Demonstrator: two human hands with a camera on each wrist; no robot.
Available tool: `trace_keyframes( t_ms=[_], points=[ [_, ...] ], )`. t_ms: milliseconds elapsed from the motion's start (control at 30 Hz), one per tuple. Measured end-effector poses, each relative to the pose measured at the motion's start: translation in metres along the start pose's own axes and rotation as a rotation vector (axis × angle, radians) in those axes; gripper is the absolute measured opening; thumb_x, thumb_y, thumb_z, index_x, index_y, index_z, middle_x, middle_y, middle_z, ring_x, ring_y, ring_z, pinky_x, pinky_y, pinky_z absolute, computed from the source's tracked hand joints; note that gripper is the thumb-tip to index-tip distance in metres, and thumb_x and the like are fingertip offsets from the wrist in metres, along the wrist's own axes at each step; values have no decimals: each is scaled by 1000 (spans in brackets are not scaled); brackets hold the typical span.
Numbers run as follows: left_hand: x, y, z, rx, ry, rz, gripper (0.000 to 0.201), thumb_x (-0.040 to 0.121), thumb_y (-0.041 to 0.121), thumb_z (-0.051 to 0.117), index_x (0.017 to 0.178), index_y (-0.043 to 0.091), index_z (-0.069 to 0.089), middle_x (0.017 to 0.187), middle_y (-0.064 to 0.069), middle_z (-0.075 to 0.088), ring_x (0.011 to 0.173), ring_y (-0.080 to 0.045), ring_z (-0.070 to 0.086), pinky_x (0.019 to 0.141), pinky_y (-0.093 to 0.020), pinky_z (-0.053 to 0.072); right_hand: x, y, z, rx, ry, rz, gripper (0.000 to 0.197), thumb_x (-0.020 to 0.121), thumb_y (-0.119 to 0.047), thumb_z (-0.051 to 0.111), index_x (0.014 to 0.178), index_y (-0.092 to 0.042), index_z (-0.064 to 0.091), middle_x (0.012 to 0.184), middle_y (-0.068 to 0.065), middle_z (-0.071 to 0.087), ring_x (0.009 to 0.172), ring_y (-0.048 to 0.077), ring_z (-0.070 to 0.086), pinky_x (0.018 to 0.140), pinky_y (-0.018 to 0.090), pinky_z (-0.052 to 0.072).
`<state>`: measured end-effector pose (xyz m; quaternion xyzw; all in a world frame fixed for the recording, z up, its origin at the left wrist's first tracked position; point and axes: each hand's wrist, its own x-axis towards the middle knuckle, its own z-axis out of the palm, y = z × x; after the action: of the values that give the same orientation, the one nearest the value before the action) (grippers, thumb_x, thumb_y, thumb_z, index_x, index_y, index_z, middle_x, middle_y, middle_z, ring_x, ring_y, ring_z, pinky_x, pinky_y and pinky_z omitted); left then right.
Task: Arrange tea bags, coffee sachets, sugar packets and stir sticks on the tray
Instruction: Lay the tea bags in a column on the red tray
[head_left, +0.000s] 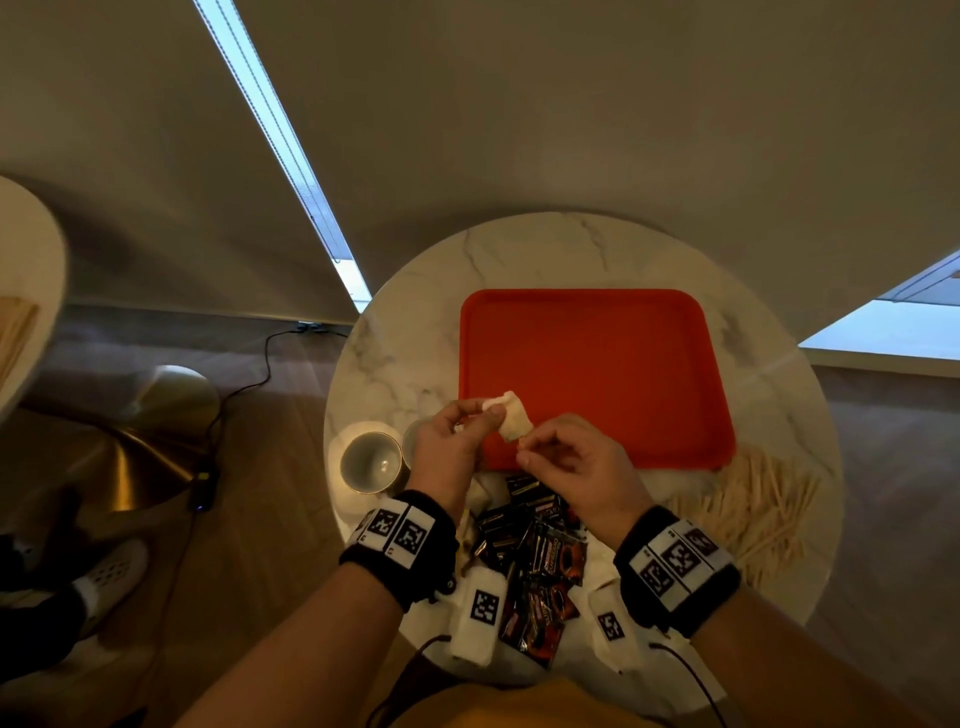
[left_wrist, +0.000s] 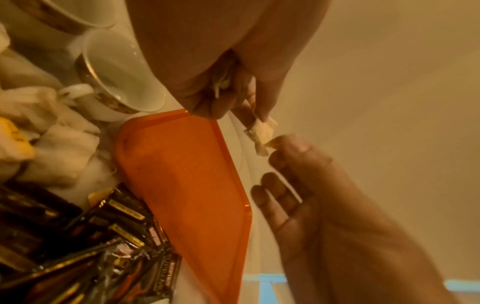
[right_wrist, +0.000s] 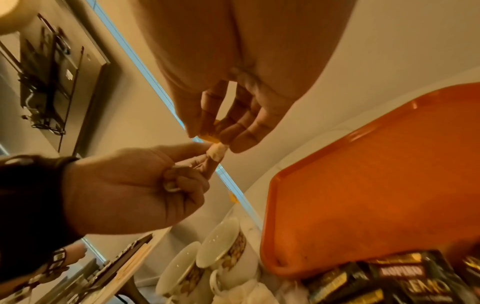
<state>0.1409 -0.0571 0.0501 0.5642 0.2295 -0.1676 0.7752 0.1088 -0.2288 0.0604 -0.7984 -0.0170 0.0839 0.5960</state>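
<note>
Both hands hold one small pale paper tea bag (head_left: 511, 418) just above the near-left edge of the bare orange plastic tray (head_left: 597, 374), left hand (head_left: 454, 441) pinching its top, right hand (head_left: 566, 467) probably pinching its yellow tag, tray surface lying far-right of them.

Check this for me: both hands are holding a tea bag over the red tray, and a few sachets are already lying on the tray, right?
Not quite. Both hands, left hand and right hand, do hold the tea bag over the red tray, but the head view shows no sachets on it; the coffee sachets lie on the table beside it.
</note>
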Motion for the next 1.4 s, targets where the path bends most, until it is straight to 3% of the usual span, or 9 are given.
trace_keyframes(
  t_ms=[100, 233, 400, 633, 833, 967, 1067, 1233, 1400],
  points=[
    [-5, 0, 2, 150, -65, 75, 22, 85, 28, 80, 103, 16, 75, 98, -25, 72, 83, -34, 64, 80, -63, 55, 7, -7, -2, -80, 55, -28, 3, 91, -24, 73, 94, -24, 73, 95, -5, 63, 83, 18, 61, 75, 38, 55],
    [-9, 2, 5, 233, -102, 138, 17, 94, 20, 71, 107, 10, 73, 87, -14, 74, 69, -22, 64, 57, -28, 51, 12, -12, -6, -154, 67, -70, 5, 95, -26, 68, 92, -28, 71, 94, -9, 64, 78, 14, 59, 71, 37, 54],
    [-9, -1, 1, 274, -127, 160, 32, 97, 41, 63, 104, 12, 76, 69, -10, 62, 52, -13, 46, 48, -22, 39, 13, -11, -5, -134, 81, -29, 6, 98, -26, 63, 98, -26, 69, 95, -8, 68, 86, 11, 67, 77, 39, 59],
    [-7, -4, 1, 262, -155, 105, 30, 90, 38, 73, 110, 16, 74, 75, -3, 66, 57, -14, 46, 52, -26, 40, 12, -9, -4, -36, 110, 30, 5, 98, -22, 62, 102, -23, 66, 92, -7, 72, 86, 8, 70, 76, 30, 60],
    [-5, -3, 3, 271, -122, 147, 17, 96, 34, 68, 104, 21, 75, 93, -10, 74, 82, -27, 68, 76, -48, 56, 17, -6, -7, -187, 113, 45, 15, 94, -26, 69, 108, -30, 65, 100, -11, 66, 88, 1, 65, 74, 18, 55],
    [-2, -1, 8, 286, -136, 165, 17, 95, 28, 69, 104, 15, 75, 81, 7, 72, 72, -6, 67, 64, -23, 53, 21, -5, -7, -109, 113, 142, 18, 93, -24, 70, 111, -23, 67, 99, -9, 68, 88, -4, 63, 73, 11, 51],
    [1, 1, 11, 286, -141, 157, 18, 95, 29, 68, 104, 14, 74, 79, 9, 71, 63, 3, 60, 59, -14, 45, 30, -5, -11, -19, 83, 205, 14, 93, -20, 70, 107, -19, 69, 95, -3, 71, 83, 3, 68, 73, 19, 54],
    [22, 5, 20, 301, 9, 79, 29, 96, 54, 59, 109, 30, 69, 97, 4, 72, 73, -10, 60, 71, -37, 54, 66, 2, -23, 99, 173, 283, 7, 91, -13, 72, 97, -11, 68, 95, 7, 71, 81, 17, 71, 71, 26, 60],
    [61, 20, 36, 168, 104, -33, 26, 100, 5, 42, 111, 10, 65, 93, -6, 68, 64, -10, 57, 59, -23, 45, 150, 30, -22, 183, 123, 404, 11, 91, -1, 69, 94, -9, 63, 89, 5, 67, 71, 13, 69, 64, 22, 59]
  ],
)
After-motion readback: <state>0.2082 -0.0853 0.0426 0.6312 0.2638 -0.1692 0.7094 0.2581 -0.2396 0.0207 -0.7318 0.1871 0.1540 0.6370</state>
